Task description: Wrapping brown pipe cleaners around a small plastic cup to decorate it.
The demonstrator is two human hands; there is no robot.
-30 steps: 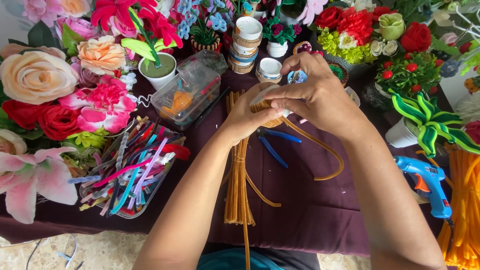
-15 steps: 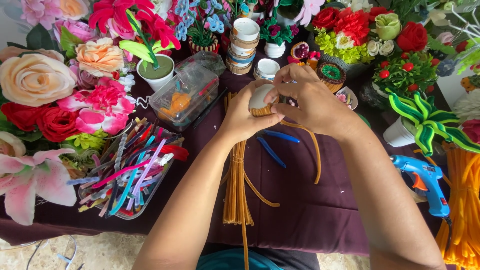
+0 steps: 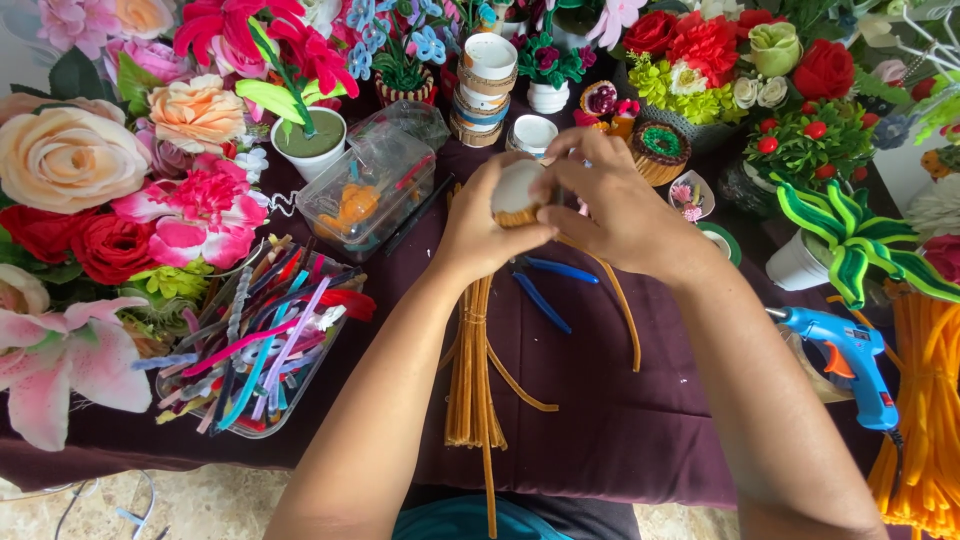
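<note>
- I am holding a small white cup [image 3: 517,188] up over the middle of the table, and my left hand [image 3: 480,232] is curling around its side and bottom, fingers closed on it.
- My right hand [image 3: 622,205] is pinching at the cup's rim from the other side, fingers narrow and pressed close to it (what sits under the fingertips is hidden from me).
- A tan stem [image 3: 615,300] is trailing down from under my right hand and curving across the dark purple tablecloth [image 3: 600,420].
- A bundle of the same tan stems [image 3: 472,370] is lying straight below my left wrist, reaching to the near table edge.
- Blue-handled pliers [image 3: 548,290] are lying on the cloth between the bundle and the loose stem.
- A clear plastic box [image 3: 368,185] with something orange inside is sitting to the left of my hands, lid partly open.
- A second clear tray [image 3: 255,345], nearer me on the left, is holding stems of many colours.
- A stack of small round cups [image 3: 486,85], white with tan and blue bands, is standing just beyond my hands.
- A blue glue gun [image 3: 845,355] with an orange trigger is resting on the right, beside a thick orange bundle [image 3: 925,400].
- Bright artificial flowers [image 3: 120,170] are crowding the left side and the back of the table.
</note>
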